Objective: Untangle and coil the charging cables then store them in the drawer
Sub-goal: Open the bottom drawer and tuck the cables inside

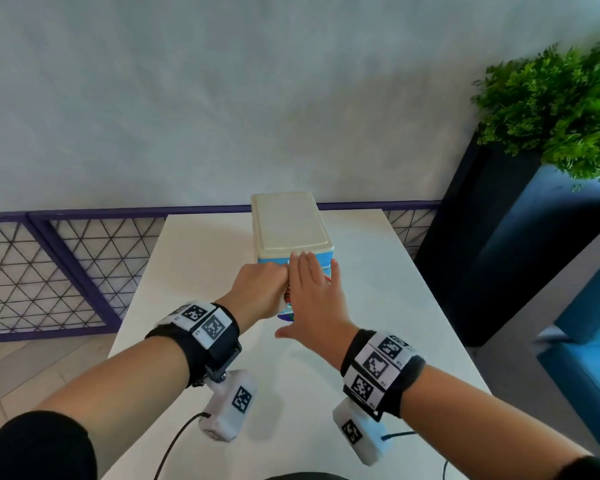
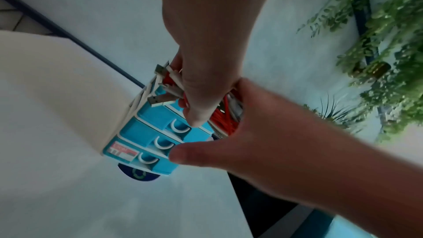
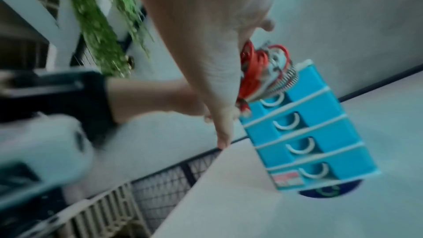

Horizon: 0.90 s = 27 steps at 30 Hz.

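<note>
My left hand (image 2: 203, 86) grips one red-and-white cable bundle (image 2: 225, 115) at the top drawer (image 3: 302, 77) of four; my right hand (image 1: 314, 299) lies flat, fingers straight.

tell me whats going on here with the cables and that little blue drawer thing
A person is packing a bundle of red and white charging cables into the open top drawer of a small blue drawer unit on a white table. The left hand grips the cables, USB plugs sticking out past the fingers. The right hand lies flat with straight fingers over the bundle. The cables still stick up out of the drawer, which is not yet closed.
</note>
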{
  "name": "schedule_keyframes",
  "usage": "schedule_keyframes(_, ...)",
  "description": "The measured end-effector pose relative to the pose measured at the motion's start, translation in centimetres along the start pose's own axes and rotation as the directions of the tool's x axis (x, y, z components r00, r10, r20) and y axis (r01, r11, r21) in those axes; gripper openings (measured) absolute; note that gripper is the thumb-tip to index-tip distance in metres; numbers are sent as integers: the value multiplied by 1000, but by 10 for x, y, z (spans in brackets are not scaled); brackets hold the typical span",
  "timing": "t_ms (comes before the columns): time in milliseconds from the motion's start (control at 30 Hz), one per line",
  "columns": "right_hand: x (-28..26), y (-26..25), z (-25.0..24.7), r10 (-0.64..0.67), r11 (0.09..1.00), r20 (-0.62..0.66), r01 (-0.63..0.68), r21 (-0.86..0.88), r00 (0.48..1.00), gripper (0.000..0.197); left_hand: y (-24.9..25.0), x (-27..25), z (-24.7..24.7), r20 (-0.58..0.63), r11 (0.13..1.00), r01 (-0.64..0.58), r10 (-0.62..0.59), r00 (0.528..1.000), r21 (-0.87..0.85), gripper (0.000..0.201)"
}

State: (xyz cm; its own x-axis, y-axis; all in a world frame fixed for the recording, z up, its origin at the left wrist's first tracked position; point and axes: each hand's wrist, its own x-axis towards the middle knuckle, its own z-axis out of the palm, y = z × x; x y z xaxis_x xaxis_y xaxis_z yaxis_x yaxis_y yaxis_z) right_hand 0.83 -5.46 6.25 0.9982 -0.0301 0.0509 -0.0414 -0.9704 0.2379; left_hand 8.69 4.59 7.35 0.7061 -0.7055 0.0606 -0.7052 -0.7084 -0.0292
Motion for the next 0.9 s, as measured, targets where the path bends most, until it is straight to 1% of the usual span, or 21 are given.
schedule_keyframes(67,5,3,14,70,997,-28,-71,-36,997,118,4,-2,1,32,997,6,-4,999,-73,15)
schedule_keyframes(100,8,7,19,87,996,-52,-88,-23,995,111,5,-3,2,48,995,8,-3,999,-102,21)
schedule_keyframes(133,10,10,23,85,996,-82,-84,7,993,102,6,-4,1,64,992,13,-5,998,-122,26)
schedule_keyframes(200,13,15,23,66,993,-102,-56,103,993,83,7,-5,-2,71,990,20,-11,997,-137,27)
schedule_keyframes(233,14,16,20,53,990,-108,-38,137,993,68,6,-6,-1,65,990,20,-10,998,-143,27)
schedule_keyframes(300,17,18,12,28,982,-36,-21,187,999,37,5,-7,1,76,985,15,-1,997,-174,28)
schedule_keyframes(333,19,19,12,-10,980,8,8,199,1000,29,5,-7,2,101,981,22,-2,995,-195,29)
schedule_keyframes(400,23,22,14,-71,976,45,60,210,996,28,3,-5,7,191,971,43,3,982,-234,31)
schedule_keyframes(433,25,24,16,-92,977,60,78,200,994,29,1,-3,7,251,956,54,21,968,-288,35)
schedule_keyframes(467,28,27,18,-108,977,78,91,192,991,30,-3,1,7,299,922,73,48,953,-379,42)
schedule_keyframes(500,31,30,20,-115,977,102,94,190,988,31,-8,5,5,326,867,98,77,942,-488,49)
schedule_keyframes(533,35,34,22,-116,978,120,92,185,986,32,-15,9,3,307,811,104,96,947,-575,54)
schedule_keyframes(567,39,38,24,-109,980,129,86,177,986,34,-22,16,3,246,781,81,94,965,-619,58)
schedule_keyframes(600,43,41,25,-107,982,127,85,168,986,37,-29,22,3,165,779,48,72,984,-625,58)
schedule_keyframes(633,47,43,24,-108,984,128,88,154,986,40,-35,28,4,85,796,19,41,996,-606,53)
schedule_keyframes(667,51,43,23,-110,986,128,92,140,986,43,-40,33,5,19,822,4,9,1000,-570,47)
schedule_keyframes(700,54,43,22,-112,987,130,96,128,985,46,-44,38,7,-14,852,10,-20,1000,-523,44)
schedule_keyframes(733,59,42,21,-116,988,128,101,121,985,47,-47,42,10,-25,880,23,-40,999,-475,44)
schedule_keyframes(800,66,41,19,-121,988,123,107,115,985,44,-52,49,17,-4,912,45,-51,999,-409,50)
schedule_keyframes(900,72,38,16,-122,985,146,102,140,982,33,-56,53,25,49,906,53,-36,998,-420,50)
